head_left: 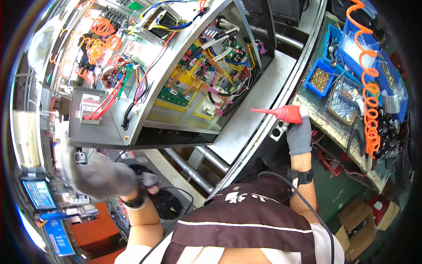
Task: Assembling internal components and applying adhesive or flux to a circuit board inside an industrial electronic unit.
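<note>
My right hand [300, 137], in a grey glove, is closed round a red squeeze bottle [288, 114]. The bottle's long thin nozzle points left, towards an open metal cabinet [176, 119]. Inside that cabinet are green and yellow circuit boards [178, 94], copper strips and bundles of coloured wires. My left hand [103, 176], gloved in grey too, is beside the cabinet's lower left corner and smeared by motion. How its fingers are set, and whether they touch the cabinet, I cannot make out. Near the cabinet's left edge, red wires run to a white terminal part [91, 107].
On the right, a bench [323, 121] holds a blue bin of brass-coloured fasteners [320, 80] and a tray of silvery parts [343, 103]. An orange coiled hose [372, 101] hangs over it. Metal rollers [189, 169] lie below the cabinet. An open cardboard box [358, 224] stands lower right.
</note>
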`<control>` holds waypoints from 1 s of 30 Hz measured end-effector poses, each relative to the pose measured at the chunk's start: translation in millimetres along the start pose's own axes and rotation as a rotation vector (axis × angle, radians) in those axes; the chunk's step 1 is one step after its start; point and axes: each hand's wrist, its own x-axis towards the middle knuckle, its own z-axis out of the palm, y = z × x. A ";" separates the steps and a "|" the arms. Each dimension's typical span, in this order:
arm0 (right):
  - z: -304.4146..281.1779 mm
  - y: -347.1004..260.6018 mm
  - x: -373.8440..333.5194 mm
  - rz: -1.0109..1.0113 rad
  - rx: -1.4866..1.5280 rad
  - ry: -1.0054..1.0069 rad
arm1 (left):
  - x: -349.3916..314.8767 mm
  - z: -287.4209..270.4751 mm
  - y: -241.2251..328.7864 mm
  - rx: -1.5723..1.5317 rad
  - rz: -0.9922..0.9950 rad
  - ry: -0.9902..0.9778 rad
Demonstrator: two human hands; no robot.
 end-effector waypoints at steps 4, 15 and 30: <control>-2.3 -29.3 15.0 0.057 0.025 0.018 | -73.4 6.7 63.4 -0.339 -0.200 -0.882; 5.6 -151.2 52.6 0.183 -0.211 -0.227 | -248.8 176.5 82.3 0.375 -1.374 -1.069; -17.9 -193.5 106.0 0.370 -0.298 -0.331 | -252.2 178.0 56.9 0.436 -1.083 -1.290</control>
